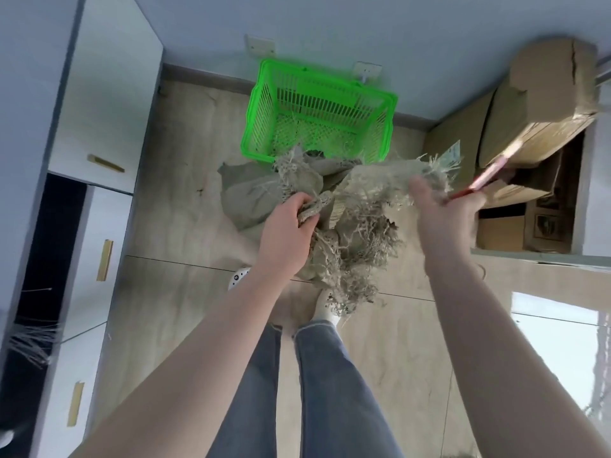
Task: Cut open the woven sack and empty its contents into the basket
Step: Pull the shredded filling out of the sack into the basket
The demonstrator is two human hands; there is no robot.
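Standing over a pale wood-grain floor (172, 180), the person is holding the woven sack (334, 206) up between both hands, just in front of the green basket (317, 107), which is sitting against the wall.

Sack: grey-beige woven fabric, soft and limp, sagging in folds; its lower part is resting on the floor beside the basket. Edges are fraying heavily into loose pale strands. Judging by the sag, it is behaving as light, floppy cloth rather than a stiff bag; the frayed fringe would probably pull apart, so intact weave or a bunched fold is looking like the safer hold.

Basket: rigid slatted plastic, rectangular, open-topped; only a few stray fibres are showing on its lattice bottom.

Left hand (291, 219): fingers are curling round a bunched fold of fabric.

Right hand (443, 216): blurred; it is gripping a thin red-handled tool (489, 173), probably the cutter, with the thumb lying against the frayed sack edge. Blade not discernible.
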